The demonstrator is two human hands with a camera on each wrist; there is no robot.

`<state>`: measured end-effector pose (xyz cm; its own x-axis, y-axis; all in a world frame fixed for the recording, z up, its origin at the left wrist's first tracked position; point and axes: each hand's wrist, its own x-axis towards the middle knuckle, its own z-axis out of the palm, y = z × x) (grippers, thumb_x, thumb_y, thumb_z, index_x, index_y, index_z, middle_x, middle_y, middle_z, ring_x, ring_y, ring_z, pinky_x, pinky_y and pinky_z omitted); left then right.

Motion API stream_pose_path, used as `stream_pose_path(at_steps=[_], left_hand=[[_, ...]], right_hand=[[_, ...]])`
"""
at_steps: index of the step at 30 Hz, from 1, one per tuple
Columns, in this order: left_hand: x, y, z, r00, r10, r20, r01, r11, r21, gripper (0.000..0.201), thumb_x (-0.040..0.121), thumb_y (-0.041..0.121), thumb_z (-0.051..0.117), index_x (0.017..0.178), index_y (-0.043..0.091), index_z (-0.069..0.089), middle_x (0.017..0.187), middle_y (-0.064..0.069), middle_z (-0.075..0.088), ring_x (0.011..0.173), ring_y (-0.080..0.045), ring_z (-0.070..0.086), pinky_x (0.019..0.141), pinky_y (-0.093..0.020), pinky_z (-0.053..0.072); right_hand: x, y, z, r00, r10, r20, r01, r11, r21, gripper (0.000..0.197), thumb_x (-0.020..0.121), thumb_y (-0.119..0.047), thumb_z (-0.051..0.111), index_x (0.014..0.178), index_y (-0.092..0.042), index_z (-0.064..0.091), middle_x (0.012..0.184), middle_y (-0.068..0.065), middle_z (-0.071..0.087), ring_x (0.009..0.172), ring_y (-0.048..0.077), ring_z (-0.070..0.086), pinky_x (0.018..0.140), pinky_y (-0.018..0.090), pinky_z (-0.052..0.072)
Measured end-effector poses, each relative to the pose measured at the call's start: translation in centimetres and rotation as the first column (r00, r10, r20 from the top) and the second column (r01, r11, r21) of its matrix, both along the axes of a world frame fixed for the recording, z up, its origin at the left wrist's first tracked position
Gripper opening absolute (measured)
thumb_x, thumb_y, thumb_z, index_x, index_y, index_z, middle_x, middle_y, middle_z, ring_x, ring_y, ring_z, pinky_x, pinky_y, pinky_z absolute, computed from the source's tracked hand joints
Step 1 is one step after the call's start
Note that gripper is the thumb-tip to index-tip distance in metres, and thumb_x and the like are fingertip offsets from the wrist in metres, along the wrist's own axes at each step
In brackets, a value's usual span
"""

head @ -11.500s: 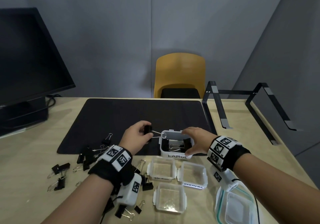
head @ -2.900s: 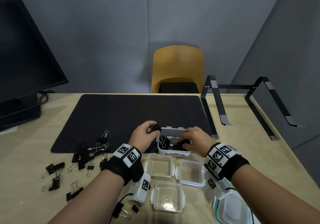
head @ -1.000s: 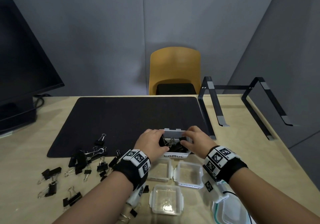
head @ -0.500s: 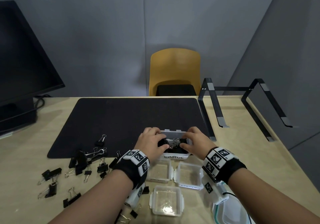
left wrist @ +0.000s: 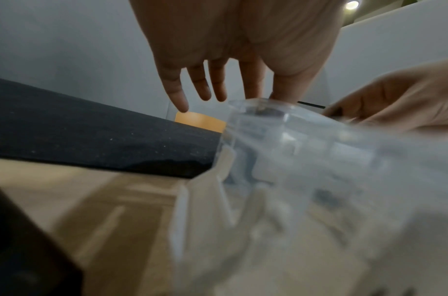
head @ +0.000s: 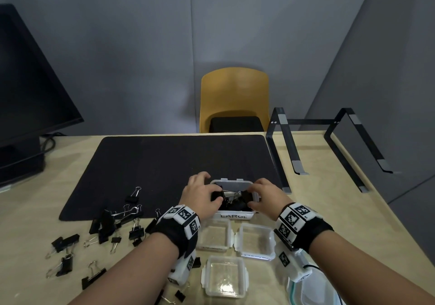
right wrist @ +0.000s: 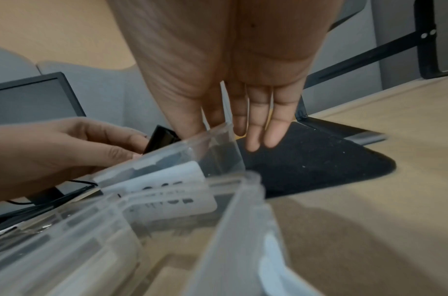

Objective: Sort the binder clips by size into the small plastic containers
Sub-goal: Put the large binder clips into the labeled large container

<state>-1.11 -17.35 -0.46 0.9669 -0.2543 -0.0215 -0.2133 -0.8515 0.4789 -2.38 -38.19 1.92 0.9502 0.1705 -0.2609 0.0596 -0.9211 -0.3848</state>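
1. Two hands meet over the tub marked LARGE (head: 231,215) in the head view. The left hand (head: 200,197) pinches one black clip (head: 217,196) at the tub's left rim, and the right hand (head: 263,195) pinches another clip (head: 247,196) at its right rim. Both clips sit high on a pile that nearly fills the tub. Three clear empty tubs (head: 223,275) stand just on the near side of the LARGE tub, and the loose clips (head: 108,224) lie well to its left, at the near edge of the black mat (head: 164,163). My advice: press both clips down level, wire handles folded flat, so nothing stands above the rim.

2. Left wrist view: the left hand (left wrist: 233,52) hangs over the LARGE tub (left wrist: 281,140), outer fingers (left wrist: 177,94) straight and spread, clear of its wall. The thumb side is hidden behind the rim, so the pinch does not show here. Steady the tub while pushing; it looks light and could skid on the mat.

3. Right wrist view: the right hand (right wrist: 233,66) reaches down at the LARGE tub's (right wrist: 172,164) far corner, three fingers (right wrist: 276,132) straight outside the wall; its grip is hidden. The left hand (right wrist: 65,148) holds a black clip (right wrist: 159,139) at the opposite rim. Let go only once the clips settle.
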Motion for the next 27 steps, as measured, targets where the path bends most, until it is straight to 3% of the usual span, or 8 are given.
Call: stream_pose_path(at_steps=[4,9,15,19,24,27], left_hand=[[-0.05,-0.17,-0.17,0.998,0.023,-0.06,-0.026,0.998,-0.049,0.028,0.088,0.033,0.058,0.115,0.031,0.064,0.139,0.004,0.035,0.133,-0.017,0.026,0.108,-0.033,0.03],[-0.26,0.02,-0.58,0.988,0.026,-0.154,-0.043,0.993,-0.106,0.032,0.093,0.037,0.052,0.124,0.032,0.06,0.139,0.008,0.034,0.13,-0.014,0.028,0.109,-0.031,0.03],[-0.42,0.28,-0.61,0.976,0.026,-0.218,-0.071,0.977,-0.2,0.036,0.093,0.032,0.056,0.129,0.029,0.057,0.137,0.01,0.044,0.12,-0.01,0.047,0.101,-0.026,0.04],[-0.64,-0.02,-0.63,0.977,0.064,-0.203,-0.111,0.966,-0.233,0.037,0.091,0.027,0.059,0.128,0.026,0.059,0.135,0.012,0.047,0.12,-0.008,0.048,0.096,-0.018,0.036],[-0.65,-0.29,-0.38,0.969,0.094,-0.227,-0.149,0.959,-0.243,0.037,0.09,0.027,0.06,0.127,0.026,0.06,0.138,0.009,0.048,0.125,-0.011,0.047,0.1,-0.021,0.035],[-0.83,-0.13,-0.35,0.963,0.09,-0.253,-0.158,0.952,-0.262,0.036,0.091,0.029,0.058,0.127,0.029,0.059,0.133,0.006,0.051,0.117,-0.011,0.051,0.095,-0.022,0.039]], right_hand=[[-0.43,0.03,-0.3,0.999,-0.032,0.02,0.031,0.998,0.06,0.032,0.091,-0.037,0.053,0.118,-0.021,0.059,0.124,-0.001,0.047,0.103,0.015,0.055,0.09,0.027,0.045],[-0.67,0.33,-0.21,0.998,-0.058,-0.017,0.06,0.991,0.119,0.05,0.084,-0.058,0.053,0.12,-0.023,0.057,0.116,-0.006,0.045,0.095,0.009,0.053,0.083,0.023,0.044],[-0.28,0.31,-0.65,0.998,-0.065,-0.018,0.066,0.994,0.088,0.041,0.083,-0.044,0.064,0.117,-0.022,0.059,0.122,-0.005,0.045,0.095,0.009,0.051,0.088,0.025,0.046],[-0.1,0.3,-0.49,0.998,-0.057,-0.022,0.059,0.995,0.087,0.043,0.083,-0.042,0.065,0.12,-0.022,0.058,0.123,-0.006,0.046,0.095,0.007,0.048,0.088,0.022,0.044],[0.03,0.39,-0.24,0.998,-0.063,-0.03,0.065,0.995,0.078,0.046,0.082,-0.041,0.065,0.124,-0.023,0.056,0.125,-0.006,0.047,0.104,0.01,0.051,0.089,0.023,0.043],[0.03,0.49,-0.02,0.997,-0.06,-0.039,0.063,0.996,0.064,0.047,0.084,-0.04,0.064,0.126,-0.023,0.054,0.126,-0.005,0.048,0.108,0.012,0.052,0.091,0.025,0.044]])
